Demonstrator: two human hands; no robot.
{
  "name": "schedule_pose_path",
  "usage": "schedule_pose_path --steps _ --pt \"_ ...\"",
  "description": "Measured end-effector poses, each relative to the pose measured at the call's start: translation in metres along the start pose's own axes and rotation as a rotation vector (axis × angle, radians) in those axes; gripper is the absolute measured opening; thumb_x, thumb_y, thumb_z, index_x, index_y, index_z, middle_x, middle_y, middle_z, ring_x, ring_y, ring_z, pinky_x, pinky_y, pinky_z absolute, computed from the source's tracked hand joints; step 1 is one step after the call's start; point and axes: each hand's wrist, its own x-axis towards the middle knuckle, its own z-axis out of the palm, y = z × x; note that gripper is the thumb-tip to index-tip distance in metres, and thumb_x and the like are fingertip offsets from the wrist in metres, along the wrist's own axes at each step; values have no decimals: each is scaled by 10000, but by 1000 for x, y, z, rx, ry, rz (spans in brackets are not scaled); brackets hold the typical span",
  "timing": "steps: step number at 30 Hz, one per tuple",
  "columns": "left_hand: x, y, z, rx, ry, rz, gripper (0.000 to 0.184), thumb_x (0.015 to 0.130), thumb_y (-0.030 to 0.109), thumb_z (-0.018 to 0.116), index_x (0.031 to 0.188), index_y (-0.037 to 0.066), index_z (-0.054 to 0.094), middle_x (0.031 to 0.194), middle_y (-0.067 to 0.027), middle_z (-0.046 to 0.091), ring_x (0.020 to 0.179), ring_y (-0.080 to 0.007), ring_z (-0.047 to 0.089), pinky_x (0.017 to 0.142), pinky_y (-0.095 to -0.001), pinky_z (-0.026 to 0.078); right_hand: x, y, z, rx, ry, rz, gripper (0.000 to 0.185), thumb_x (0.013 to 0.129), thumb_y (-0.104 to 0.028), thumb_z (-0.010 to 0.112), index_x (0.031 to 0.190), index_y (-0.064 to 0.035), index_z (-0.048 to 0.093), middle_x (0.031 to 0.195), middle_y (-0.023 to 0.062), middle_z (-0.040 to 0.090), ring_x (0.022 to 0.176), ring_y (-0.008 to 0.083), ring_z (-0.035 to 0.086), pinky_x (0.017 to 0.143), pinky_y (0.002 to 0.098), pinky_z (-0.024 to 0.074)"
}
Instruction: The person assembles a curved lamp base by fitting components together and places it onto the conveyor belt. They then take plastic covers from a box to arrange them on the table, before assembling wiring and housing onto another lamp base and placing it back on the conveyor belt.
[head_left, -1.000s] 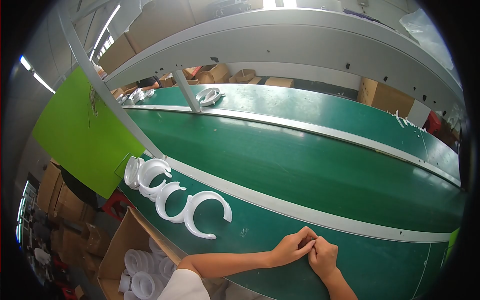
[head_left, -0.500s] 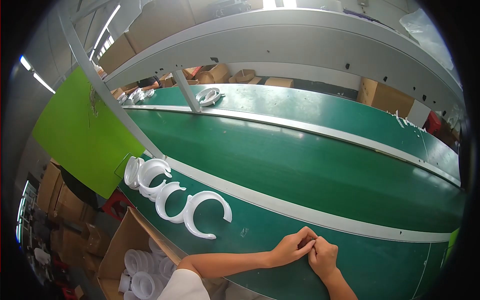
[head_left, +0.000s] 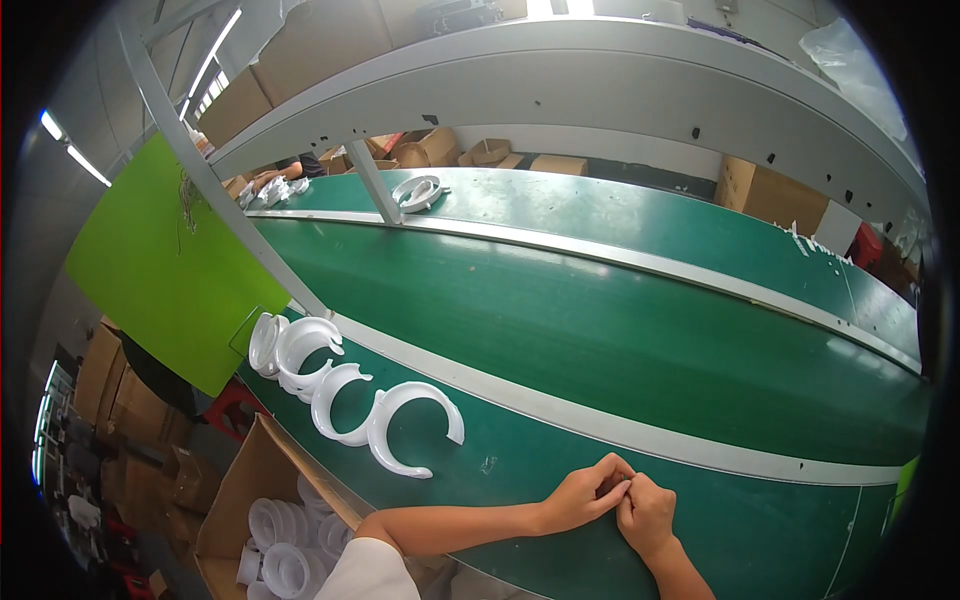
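My left hand point(head_left: 585, 498) and my right hand point(head_left: 648, 512) meet at the fingertips above the near green work surface point(head_left: 520, 535). Both are closed, with curled fingers pressed together. Anything between the fingertips is hidden or too small to make out. To the left of my hands, a row of white plastic C-shaped rings point(head_left: 385, 425) lies on the same surface, apart from both hands. The rings touch or overlap one another, and some at the far end stand tilted.
A cardboard box point(head_left: 225, 530) of white round plastic parts point(head_left: 285, 570) stands at lower left. Beyond a pale metal rail point(head_left: 600, 428) runs a green belt point(head_left: 580, 330). A grey overhead shelf point(head_left: 600, 80) crosses above. A co-worker's hand point(head_left: 268, 180) is by white parts at far left.
My hands and the white rings stay in place. At the far left, the co-worker's arm and hand have shifted over the white parts.
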Motion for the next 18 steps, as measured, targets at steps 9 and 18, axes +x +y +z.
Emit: schedule_pose_path --steps 9,18 --pt "0 -1 0 9 -7 -13 160 974 89 571 1110 11 541 801 -28 581 707 -82 517 636 -247 437 0 0 0 2 7 -1 145 776 -29 617 687 -50 505 626 110 505 508 322 544 456 405 416" --pt "0 3 -2 11 -19 -29 170 971 86 570 1120 9 539 820 -38 600 727 -90 539 667 -255 456 0 0 1 -3 2 -1 147 780 -31 614 685 -50 503 628 110 510 511 323 547 456 405 415"
